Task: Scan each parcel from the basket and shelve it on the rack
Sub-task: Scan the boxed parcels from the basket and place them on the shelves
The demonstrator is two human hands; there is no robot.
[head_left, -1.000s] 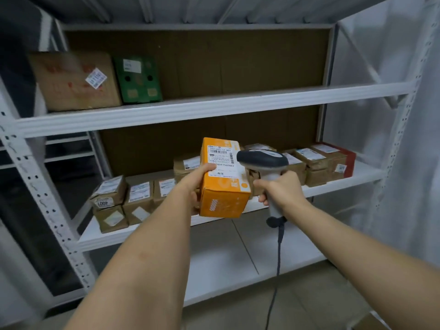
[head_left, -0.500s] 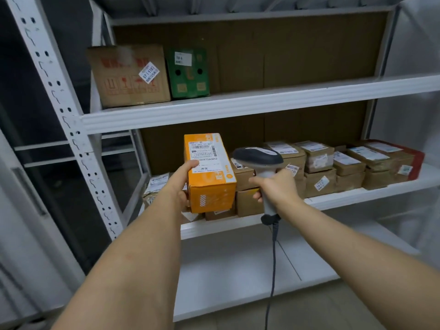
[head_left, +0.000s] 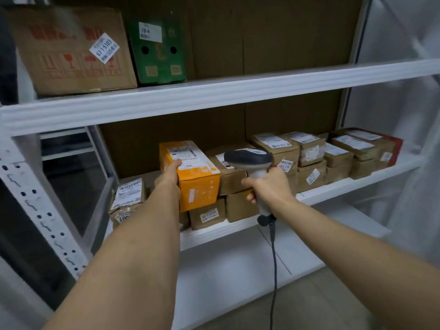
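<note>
Left hand point(head_left: 169, 175) fingers grasp the orange parcel point(head_left: 190, 173) at its left side — parcel over brown boxes point(head_left: 234, 179) on the middle shelf point(head_left: 352, 184); right hand point(head_left: 270, 186) fingers clench the scanner point(head_left: 248, 160) handle — just beside it.

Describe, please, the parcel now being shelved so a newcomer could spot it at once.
Look at the white rack's middle shelf, crowded with taped brown parcels. Near its left end, the left hand holds the orange box on the stack, the only bright orange parcel among them.
</note>
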